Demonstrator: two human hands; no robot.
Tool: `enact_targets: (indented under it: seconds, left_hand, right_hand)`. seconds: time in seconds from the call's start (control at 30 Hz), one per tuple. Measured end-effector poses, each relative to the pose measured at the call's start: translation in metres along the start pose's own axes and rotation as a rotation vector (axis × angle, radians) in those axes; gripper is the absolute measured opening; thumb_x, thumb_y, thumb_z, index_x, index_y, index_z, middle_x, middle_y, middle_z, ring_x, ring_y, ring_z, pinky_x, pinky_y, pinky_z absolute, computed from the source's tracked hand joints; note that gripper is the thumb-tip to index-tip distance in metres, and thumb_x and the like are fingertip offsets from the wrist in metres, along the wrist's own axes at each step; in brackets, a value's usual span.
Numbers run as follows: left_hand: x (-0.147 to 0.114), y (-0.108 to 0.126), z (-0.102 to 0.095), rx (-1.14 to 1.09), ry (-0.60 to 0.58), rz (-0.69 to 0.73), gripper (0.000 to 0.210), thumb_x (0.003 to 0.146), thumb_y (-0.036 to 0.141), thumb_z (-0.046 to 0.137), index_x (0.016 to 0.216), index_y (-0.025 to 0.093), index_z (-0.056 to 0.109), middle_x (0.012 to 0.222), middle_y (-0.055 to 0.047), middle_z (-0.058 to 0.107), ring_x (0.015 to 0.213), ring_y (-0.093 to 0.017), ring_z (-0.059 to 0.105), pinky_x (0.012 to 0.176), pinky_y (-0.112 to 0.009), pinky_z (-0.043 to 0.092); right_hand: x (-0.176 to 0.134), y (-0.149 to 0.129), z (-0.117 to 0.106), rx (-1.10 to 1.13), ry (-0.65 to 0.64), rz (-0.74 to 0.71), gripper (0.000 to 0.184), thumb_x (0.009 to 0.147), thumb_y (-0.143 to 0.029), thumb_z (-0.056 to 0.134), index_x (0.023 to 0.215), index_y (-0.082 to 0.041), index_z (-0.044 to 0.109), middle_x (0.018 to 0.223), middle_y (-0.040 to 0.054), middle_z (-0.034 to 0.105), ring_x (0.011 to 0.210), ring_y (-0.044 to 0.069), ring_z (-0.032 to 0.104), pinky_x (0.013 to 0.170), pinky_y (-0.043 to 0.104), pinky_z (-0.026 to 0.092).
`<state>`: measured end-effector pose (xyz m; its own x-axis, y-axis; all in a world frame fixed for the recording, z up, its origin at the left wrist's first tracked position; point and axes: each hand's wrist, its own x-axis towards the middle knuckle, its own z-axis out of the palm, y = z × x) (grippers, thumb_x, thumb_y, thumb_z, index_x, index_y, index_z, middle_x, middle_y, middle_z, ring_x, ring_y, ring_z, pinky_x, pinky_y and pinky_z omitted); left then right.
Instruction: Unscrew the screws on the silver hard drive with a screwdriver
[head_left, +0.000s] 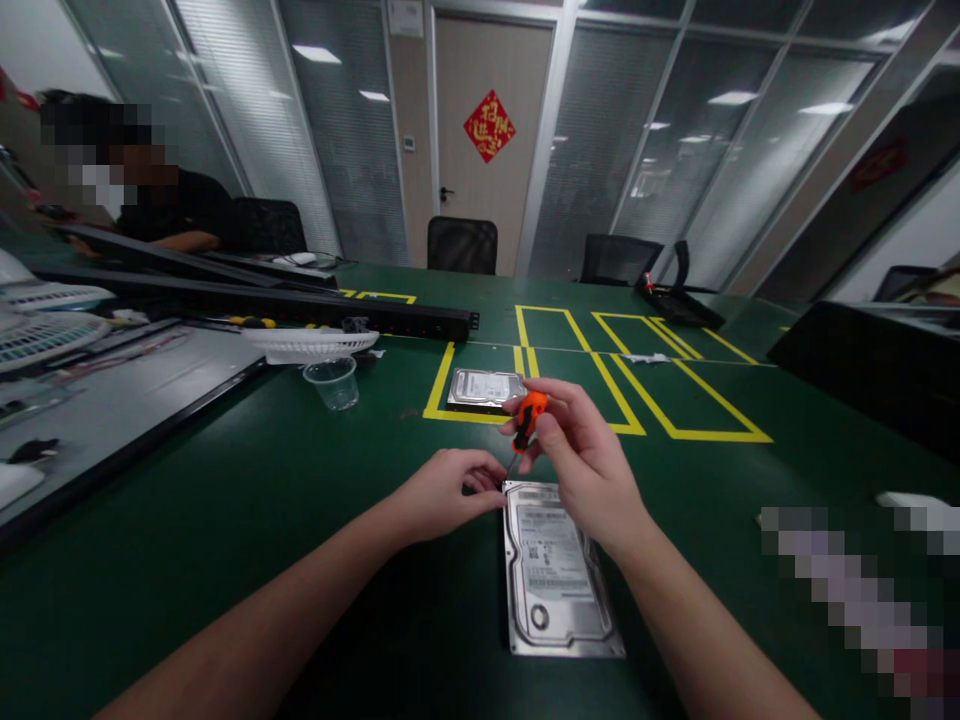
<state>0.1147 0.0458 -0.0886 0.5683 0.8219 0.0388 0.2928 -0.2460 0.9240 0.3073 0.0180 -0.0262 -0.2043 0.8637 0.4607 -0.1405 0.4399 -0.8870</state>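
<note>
A silver hard drive [559, 575] lies label up on the green table [360, 620] in front of me. My right hand [589, 455] is closed around an orange and black screwdriver [529, 420], its shaft slanting down to the drive's far left corner. At that same corner, the fingertips of my left hand [457, 490] come together close to the screwdriver's tip. Whether they pinch a screw or anything else is too small to see. Beyond my hands, a second hard drive [486, 386] rests inside a yellow tape outline.
A clear plastic cup [332, 383] and a white basket [311, 343] stand at left, near long black bars [375, 313] and a grey panel [135, 410]. More yellow tape outlines [716, 436] mark the table. Another person [180, 205] sits at far left.
</note>
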Motion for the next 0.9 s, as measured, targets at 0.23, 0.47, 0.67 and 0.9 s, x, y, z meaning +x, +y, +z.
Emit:
enact_targets:
  seconds: [0.23, 0.47, 0.67, 0.9]
  left_hand:
    - [0.0001, -0.0018, -0.0006, 0.011, 0.014, -0.014, 0.028, 0.084, 0.028, 0.081, 0.107, 0.014, 0.077, 0.101, -0.009, 0.080, 0.088, -0.022, 0.074, 0.083, -0.035, 0.061]
    - [-0.0002, 0.0030, -0.0011, 0.027, 0.003, -0.017, 0.025, 0.084, 0.027, 0.079, 0.105, 0.014, 0.077, 0.099, -0.009, 0.079, 0.088, -0.022, 0.074, 0.084, -0.035, 0.061]
    - [-0.0006, 0.0026, -0.0012, 0.023, 0.012, -0.013, 0.025, 0.084, 0.027, 0.080, 0.104, 0.014, 0.077, 0.099, -0.009, 0.079, 0.086, -0.022, 0.074, 0.083, -0.035, 0.061]
    - [-0.0003, 0.0011, -0.0008, 0.017, 0.010, -0.007, 0.026, 0.084, 0.028, 0.080, 0.106, 0.013, 0.077, 0.099, -0.010, 0.079, 0.087, -0.022, 0.074, 0.083, -0.036, 0.061]
  right_hand:
    - [0.0003, -0.0018, 0.0030, 0.020, 0.055, 0.028, 0.032, 0.095, -0.033, 0.075, 0.119, -0.030, 0.053, 0.117, 0.0055, 0.071, 0.095, 0.020, 0.075, 0.057, 0.026, 0.061]
    - [0.0002, -0.0014, 0.0012, 0.005, 0.030, -0.015, 0.025, 0.103, -0.037, 0.061, 0.127, -0.028, 0.062, 0.124, 0.0084, 0.068, 0.099, 0.019, 0.073, 0.061, 0.027, 0.062]
    - [-0.0011, -0.0020, 0.0017, 0.040, 0.035, -0.005, 0.027, 0.096, -0.035, 0.074, 0.117, -0.029, 0.059, 0.113, 0.0049, 0.073, 0.096, 0.020, 0.074, 0.062, 0.027, 0.063]
    - [-0.0012, -0.0016, -0.0002, -0.005, 0.005, -0.008, 0.025, 0.103, -0.038, 0.063, 0.126, -0.029, 0.063, 0.122, 0.0078, 0.069, 0.099, 0.020, 0.073, 0.063, 0.028, 0.064]
